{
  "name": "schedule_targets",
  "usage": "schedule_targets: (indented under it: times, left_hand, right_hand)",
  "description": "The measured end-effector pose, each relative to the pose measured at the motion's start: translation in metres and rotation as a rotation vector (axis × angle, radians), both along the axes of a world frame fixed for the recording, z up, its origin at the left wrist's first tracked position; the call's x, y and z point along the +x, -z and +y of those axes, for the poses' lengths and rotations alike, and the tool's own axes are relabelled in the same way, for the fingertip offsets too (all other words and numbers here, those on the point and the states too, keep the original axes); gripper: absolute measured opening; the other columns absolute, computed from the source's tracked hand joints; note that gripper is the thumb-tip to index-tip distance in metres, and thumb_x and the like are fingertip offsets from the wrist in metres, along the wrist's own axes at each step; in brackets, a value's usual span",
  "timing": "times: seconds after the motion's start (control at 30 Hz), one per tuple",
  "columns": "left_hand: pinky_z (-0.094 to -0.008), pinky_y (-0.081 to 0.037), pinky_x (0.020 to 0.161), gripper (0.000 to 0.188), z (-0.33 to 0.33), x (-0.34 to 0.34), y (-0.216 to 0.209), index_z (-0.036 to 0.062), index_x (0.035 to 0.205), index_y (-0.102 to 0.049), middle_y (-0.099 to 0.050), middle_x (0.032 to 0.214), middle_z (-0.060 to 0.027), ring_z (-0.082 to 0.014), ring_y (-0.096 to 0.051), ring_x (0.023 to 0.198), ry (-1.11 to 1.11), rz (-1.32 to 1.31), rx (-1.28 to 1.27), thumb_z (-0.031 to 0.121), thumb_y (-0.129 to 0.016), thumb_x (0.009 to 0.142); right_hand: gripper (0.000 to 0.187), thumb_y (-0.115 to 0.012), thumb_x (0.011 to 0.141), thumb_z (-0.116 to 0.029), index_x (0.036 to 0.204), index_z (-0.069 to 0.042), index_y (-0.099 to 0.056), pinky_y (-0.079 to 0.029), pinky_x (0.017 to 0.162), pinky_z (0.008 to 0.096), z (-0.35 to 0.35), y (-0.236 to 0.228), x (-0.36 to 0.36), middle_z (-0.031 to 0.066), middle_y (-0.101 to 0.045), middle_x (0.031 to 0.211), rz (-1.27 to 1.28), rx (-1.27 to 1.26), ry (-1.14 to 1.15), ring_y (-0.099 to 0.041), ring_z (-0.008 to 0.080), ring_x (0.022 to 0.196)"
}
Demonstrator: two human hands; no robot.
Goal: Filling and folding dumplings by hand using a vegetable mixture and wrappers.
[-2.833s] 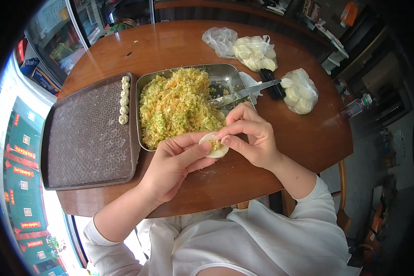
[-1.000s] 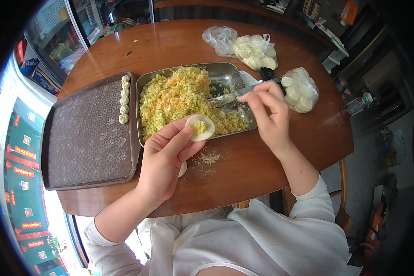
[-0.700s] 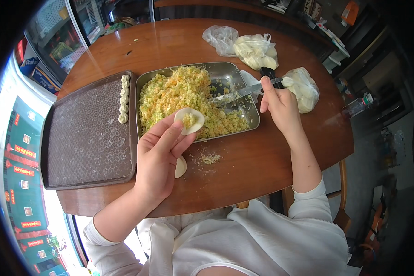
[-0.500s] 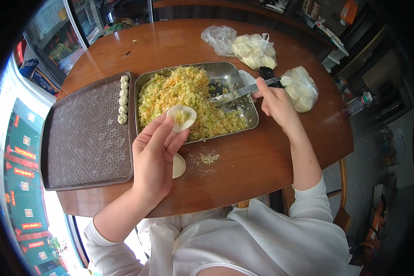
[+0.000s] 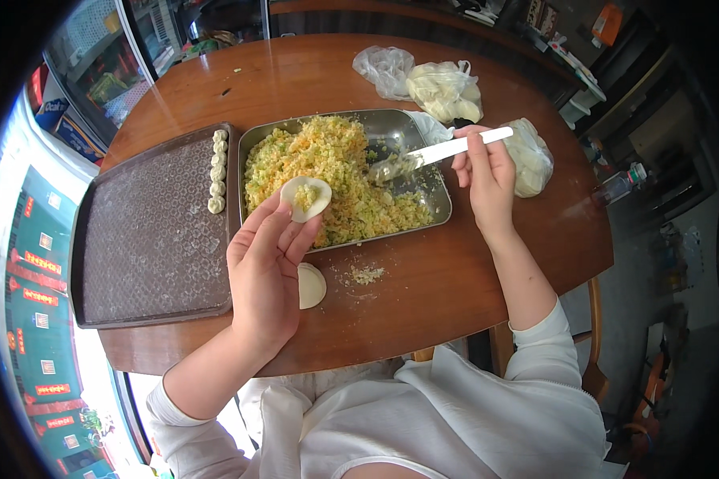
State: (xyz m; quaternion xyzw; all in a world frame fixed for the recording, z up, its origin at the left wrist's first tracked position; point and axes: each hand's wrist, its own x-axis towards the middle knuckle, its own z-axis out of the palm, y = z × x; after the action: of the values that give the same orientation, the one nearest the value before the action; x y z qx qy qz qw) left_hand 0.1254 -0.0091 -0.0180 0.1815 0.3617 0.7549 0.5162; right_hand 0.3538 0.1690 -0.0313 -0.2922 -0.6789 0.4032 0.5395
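My left hand (image 5: pixel 262 275) pinches a round white dumpling wrapper (image 5: pixel 319 203) by its near edge, with a small lump of filling on it. It hovers over the near left side of a rectangular metal tray (image 5: pixel 435 188). Chopped yellow, orange and green filling (image 5: pixel 311 148) is heaped in that tray, mostly to the left. My right hand (image 5: pixel 491 180) grips a long flat metal spatula (image 5: pixel 455 147), its tip smeared and touching the filling. More round wrappers (image 5: pixel 313 286) lie on the table, partly hidden behind my left hand.
To the left is a brown tray (image 5: pixel 148 239) with a row of small dumplings (image 5: pixel 216 172) along its right side. Plastic bags of wrappers (image 5: pixel 446 92) stand beyond the metal tray, another bag (image 5: pixel 529 158) at its right. Crumbs (image 5: pixel 366 275) dot the wooden table (image 5: pixel 423 279).
The spatula has turned so its flat face catches the light, and my right hand's grip on it has shifted. My left hand with the wrapper has moved slightly left.
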Motion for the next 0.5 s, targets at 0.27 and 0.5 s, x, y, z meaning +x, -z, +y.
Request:
schedule_targets:
  times: [0.27, 0.5]
  left_hand:
    - [-0.0285, -0.056, 0.095, 0.03, 0.001, 0.0, 0.001, -0.0078, 0.124, -0.056, -0.066, 0.118, -0.0141, -0.0188, -0.067, 0.106, 0.007, 0.019, -0.004, 0.009, -0.054, 0.099]
    - [-0.0284, -0.056, 0.095, 0.031, 0.001, 0.0, 0.001, -0.008, 0.125, -0.056, -0.066, 0.118, -0.014, -0.0188, -0.067, 0.106, 0.02, 0.016, -0.003, 0.008, -0.054, 0.099]
  right_hand:
    - [0.022, -0.045, 0.107, -0.018, 0.113, 0.0, -0.057, -0.044, 0.059, 0.0187, -0.021, -0.005, -0.003, 0.0042, -0.062, 0.08, 0.072, 0.28, 0.094, -0.052, 0.0045, 0.063]
    - [0.025, -0.045, 0.107, -0.021, 0.116, 0.0, -0.057, -0.047, 0.063, 0.0201, -0.025, 0.004, -0.011, 0.0057, -0.067, 0.086, -0.018, 0.198, -0.046, -0.062, 0.0074, 0.072]
